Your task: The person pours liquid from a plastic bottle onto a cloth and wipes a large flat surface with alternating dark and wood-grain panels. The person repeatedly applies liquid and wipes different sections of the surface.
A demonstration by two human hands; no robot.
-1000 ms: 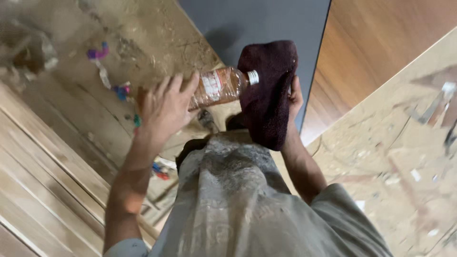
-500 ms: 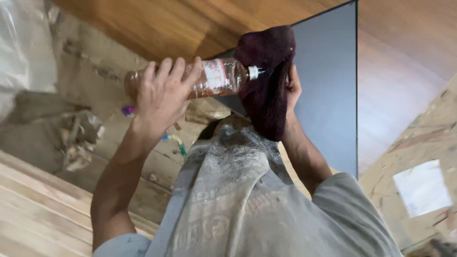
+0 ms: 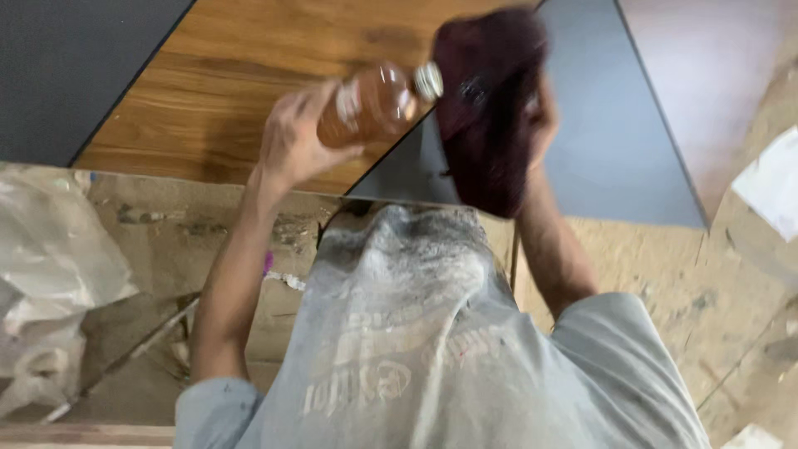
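My left hand grips a clear plastic bottle of brownish liquid, tipped on its side with the neck pointing right. The bottle's mouth meets a dark maroon cloth that my right hand holds up bunched; most of that hand is hidden behind the cloth. Both hands are raised in front of my grey dusty shirt, above a wood-grain panel and a grey panel. The picture is blurred by motion.
A dusty floor strewn with sawdust lies below the panels. Crumpled clear plastic sheeting sits at the left. A white paper scrap lies at the right edge. A dark grey panel fills the upper left.
The view has swung, so the panels now fill the top of the picture. The bottle stays pressed to the cloth and is tipped a little more; both hands keep their hold.
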